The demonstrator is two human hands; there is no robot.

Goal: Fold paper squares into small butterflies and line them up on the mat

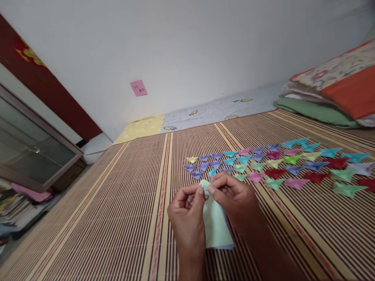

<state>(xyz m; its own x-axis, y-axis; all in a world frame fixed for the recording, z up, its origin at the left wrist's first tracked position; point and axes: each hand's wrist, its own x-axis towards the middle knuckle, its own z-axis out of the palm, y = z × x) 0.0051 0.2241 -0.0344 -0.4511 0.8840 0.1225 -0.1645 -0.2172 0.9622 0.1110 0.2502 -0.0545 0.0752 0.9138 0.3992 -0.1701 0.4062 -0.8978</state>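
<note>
Between my two hands is a small pale green piece of folded paper point(204, 183), pinched at its edges by thumbs and forefingers. My left hand point(189, 207) grips its left side, and my right hand point(234, 195) grips its right side. Beneath them on the mat lies a stack of paper sheets point(217, 226), pale green on top with a bluish edge below. The hands partly hide the stack. Beyond and to the right, several small folded paper shapes point(274, 155) in many colours sit in rows.
A striped bamboo mat point(117, 218) covers the bed. Folded bedding point(322, 107) is piled at the back right. A pink note point(138, 88) is stuck on the white wall point(181, 47). At the left stands a glass-fronted cabinet point(32, 140), with books point(20, 207) below it.
</note>
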